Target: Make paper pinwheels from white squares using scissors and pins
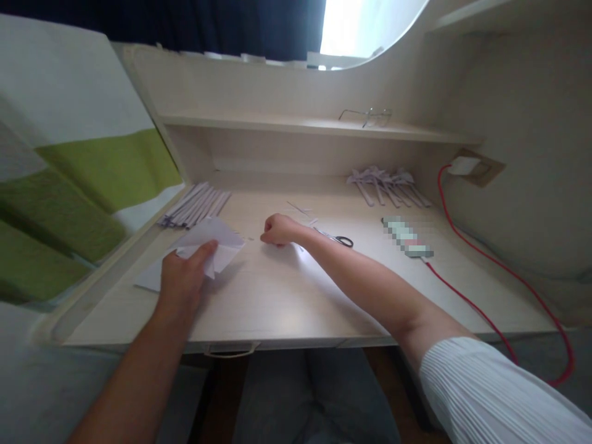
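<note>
1. Beyond the left hand point(185, 277), up and to its left, a bundle of rolled paper strips point(194, 206) lies on the desk point(287, 296), apart from the hand.
2. The left hand rests flat on a loose stack of white paper sheets point(210, 243), fingers spread, thumb over the near edge: pressing rather than gripping, as far as I can see.
3. To its right, the right hand point(277, 229) is curled into a loose fist, knuckles on the desk; whether it pinches a small scrap I cannot tell.
4. Just beyond the right hand lie thin paper slivers point(298, 208).
5. Right of that hand, beside the forearm, black-handled scissors point(340, 240) lie untouched.
6. Farther right and back sits a heap of folded paper pieces point(388, 185); nearer, a blurred flat object point(407, 237) joins a red cable point(467, 302).
7. My reading: the sheets are being steadied between cuts. A further move would call for keeping the stack pinned and freeing the right hand.
</note>
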`<state>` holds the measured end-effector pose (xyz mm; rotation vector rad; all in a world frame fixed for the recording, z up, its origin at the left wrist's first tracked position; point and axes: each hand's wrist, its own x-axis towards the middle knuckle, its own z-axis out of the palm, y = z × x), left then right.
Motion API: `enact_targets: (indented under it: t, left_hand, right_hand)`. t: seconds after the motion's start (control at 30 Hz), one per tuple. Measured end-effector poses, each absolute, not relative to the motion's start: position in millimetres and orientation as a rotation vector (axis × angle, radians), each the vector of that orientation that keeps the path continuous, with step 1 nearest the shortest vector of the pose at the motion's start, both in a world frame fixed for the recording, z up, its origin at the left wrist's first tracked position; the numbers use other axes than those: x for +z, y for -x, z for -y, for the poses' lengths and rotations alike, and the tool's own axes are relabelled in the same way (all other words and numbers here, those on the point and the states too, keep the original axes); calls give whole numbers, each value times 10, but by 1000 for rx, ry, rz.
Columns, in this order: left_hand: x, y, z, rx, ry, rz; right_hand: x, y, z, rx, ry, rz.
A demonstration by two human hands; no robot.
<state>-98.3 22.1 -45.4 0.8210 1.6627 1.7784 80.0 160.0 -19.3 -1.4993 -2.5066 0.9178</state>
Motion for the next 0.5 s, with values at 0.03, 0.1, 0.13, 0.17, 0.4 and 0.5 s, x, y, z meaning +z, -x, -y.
enact_targets:
  t: [0.03,0.1,0.13,0.17,0.4,0.5]
  left_hand:
    - [-448,993,-203,1800,-807,-1656]
    - [-433,1026,-159,1848,-775,-1636]
    - [-424,1047,-138,1867,-760,-1629]
    - [-414,1069,-121,1883,-745,-1625]
    - [-374,1176,-202,1899,-715,-1633]
    - [-388,1196,-269,1876,-731,-1638]
  right_hand:
    - [-173,-781,-1620,913,1500,2520]
    - [-118,-764,-1660,899,1501,2553]
    - [-85,-764,-1678,894,1504,2574]
    - [-52,-765,-1694,892,1511,2601]
    - [49,-591,-1657,933,1706,2835]
    - [39,-479,-1628,920,1697,2876]
